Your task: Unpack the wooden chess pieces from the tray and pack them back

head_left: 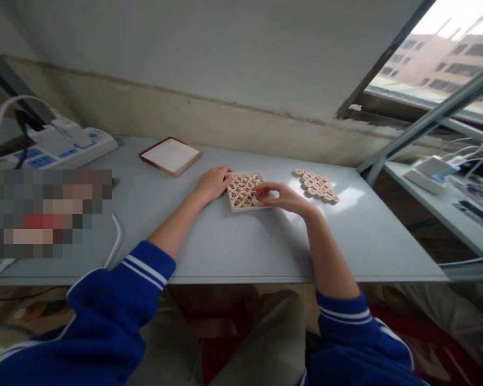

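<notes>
A shallow box (247,208) lies on the desk, filled with rows of round wooden Chinese chess pieces (241,186) marked with dark characters. My left hand (213,182) holds the box at its left side, the fingers bent around the back left corner. Over the right part of the box, my right hand (284,197) has thumb and fingertips closed around a chess piece (256,201) at the front right. The hand hides some of the pieces on that side. To the right, a cluster of more chess pieces (316,185) lies flat on the desk.
A box lid (171,156) with a white inside lies at the back left of the grey desk (241,246). Power strips with plugs (72,153) and a white cable (116,241) occupy the left. A wall closes the back; a metal post (402,139) stands at the right.
</notes>
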The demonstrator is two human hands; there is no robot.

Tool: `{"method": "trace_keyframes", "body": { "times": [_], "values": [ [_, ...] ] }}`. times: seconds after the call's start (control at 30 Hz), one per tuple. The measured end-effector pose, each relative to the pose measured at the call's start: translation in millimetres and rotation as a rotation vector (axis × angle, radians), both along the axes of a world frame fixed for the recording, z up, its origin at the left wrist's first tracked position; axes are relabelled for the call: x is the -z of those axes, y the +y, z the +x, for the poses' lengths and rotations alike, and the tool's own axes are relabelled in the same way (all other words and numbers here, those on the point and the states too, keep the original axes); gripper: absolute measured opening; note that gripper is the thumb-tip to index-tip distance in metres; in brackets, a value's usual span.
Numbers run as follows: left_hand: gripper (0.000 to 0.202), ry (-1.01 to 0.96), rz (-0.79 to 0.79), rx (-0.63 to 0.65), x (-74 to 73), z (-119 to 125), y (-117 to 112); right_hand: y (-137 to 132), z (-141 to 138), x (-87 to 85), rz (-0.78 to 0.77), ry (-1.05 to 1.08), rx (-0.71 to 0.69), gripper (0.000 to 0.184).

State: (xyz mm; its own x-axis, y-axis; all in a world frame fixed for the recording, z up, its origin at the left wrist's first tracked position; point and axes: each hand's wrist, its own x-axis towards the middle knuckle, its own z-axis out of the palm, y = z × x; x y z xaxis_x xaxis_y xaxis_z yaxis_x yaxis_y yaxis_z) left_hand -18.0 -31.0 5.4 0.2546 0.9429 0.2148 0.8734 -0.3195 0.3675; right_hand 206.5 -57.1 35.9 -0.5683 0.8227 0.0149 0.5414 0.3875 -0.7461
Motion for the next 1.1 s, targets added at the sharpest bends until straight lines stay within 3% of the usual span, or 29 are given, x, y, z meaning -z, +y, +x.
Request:
{"method": "trace_keyframes", "body": {
  "times": [0.23, 0.4, 0.6, 0.67, 0.7, 0.77, 0.83, 0.97, 1.1],
  "values": [
    [0.03, -0.013, -0.009, 0.011, -0.7, -1, 2, 6, 5, 3.2, 0.176, -0.061, 0.081, 0.023],
    [0.031, -0.011, -0.018, 0.024, -0.4, -3, 4, 4, 7, 1.5, 0.098, -0.133, 0.075, 0.03],
    [0.031, -0.006, 0.003, 0.026, 0.3, -2, 5, 10, 10, 5.5, 0.119, -0.121, 0.062, 0.038],
    [0.031, -0.015, -0.017, 0.013, 0.0, -2, 4, 17, 17, 9.7, 0.233, -0.13, 0.194, 0.041],
    [0.031, -0.026, -0.025, 0.008, -0.2, -2, 4, 21, 21, 12.2, 0.329, -0.166, 0.326, 0.039],
    [0.031, -0.048, -0.025, 0.008, -0.8, -3, 3, 28, 31, 17.8, 0.532, -0.32, 0.621, 0.033],
    [0.031, -0.061, -0.015, 0.018, -1.5, -3, 2, 33, 39, 24.8, 0.672, -0.522, 0.775, 0.033],
    [0.031, -0.051, -0.011, 0.029, -1.3, -3, 2, 38, 48, 41.5, 0.721, -0.762, 0.735, 0.041],
    [0.031, -0.038, 0.002, 0.025, -0.3, -3, 3, 40, 54, 49.3, 0.646, -0.76, 0.771, 0.037]
  ]
}}
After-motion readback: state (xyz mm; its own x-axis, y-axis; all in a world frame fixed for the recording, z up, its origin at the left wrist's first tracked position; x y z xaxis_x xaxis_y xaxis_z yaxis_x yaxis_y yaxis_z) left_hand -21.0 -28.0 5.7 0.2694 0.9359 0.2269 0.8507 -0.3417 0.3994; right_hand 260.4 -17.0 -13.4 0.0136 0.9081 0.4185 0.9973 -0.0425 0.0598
